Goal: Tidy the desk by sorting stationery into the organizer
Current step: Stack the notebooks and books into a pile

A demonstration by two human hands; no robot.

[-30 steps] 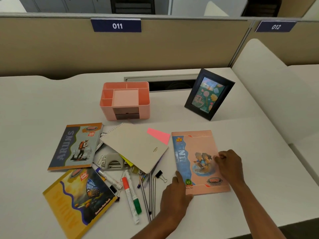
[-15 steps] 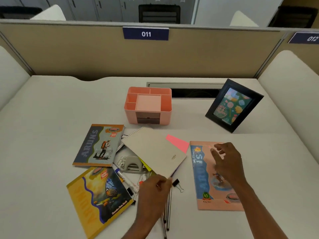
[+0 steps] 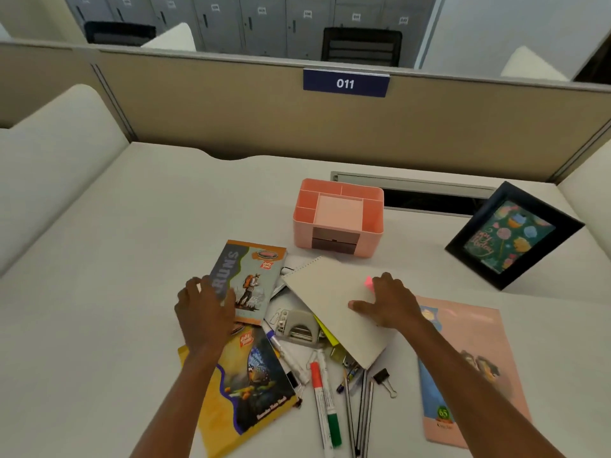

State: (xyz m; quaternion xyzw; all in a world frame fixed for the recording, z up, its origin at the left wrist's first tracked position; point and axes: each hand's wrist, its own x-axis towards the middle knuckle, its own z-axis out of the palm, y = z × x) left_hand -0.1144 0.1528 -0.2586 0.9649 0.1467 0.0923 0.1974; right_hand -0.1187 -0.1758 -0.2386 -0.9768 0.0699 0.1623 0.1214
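While L hand (image 3: 205, 312) grips grey notebook (image 3: 254, 279) edge, R hand (image 3: 391, 304) spread on notepad (image 3: 327, 292).

The organizer (image 3: 372, 211) is salmon pink, with a paler pink middle tray and grey-brown drawer fronts. Left of it, the grey notebook (image 3: 256, 276) carries an orange top band, a slate-blue wavy strip and a hiker drawing. Nearer, the yellow notebook (image 3: 251, 391) shows a blue wavy line and a dark butterfly scene. The spiral notebook (image 3: 330, 292) is plain beige; the sticky note (image 3: 368, 281) is neon pink. At right, the pink notebook (image 3: 469, 352) has a blue edge strip. The red-capped marker (image 3: 316, 375) and green-capped marker (image 3: 334, 426) have white bodies. The picture frame (image 3: 512, 238) is black around dark green with pastel flowers.
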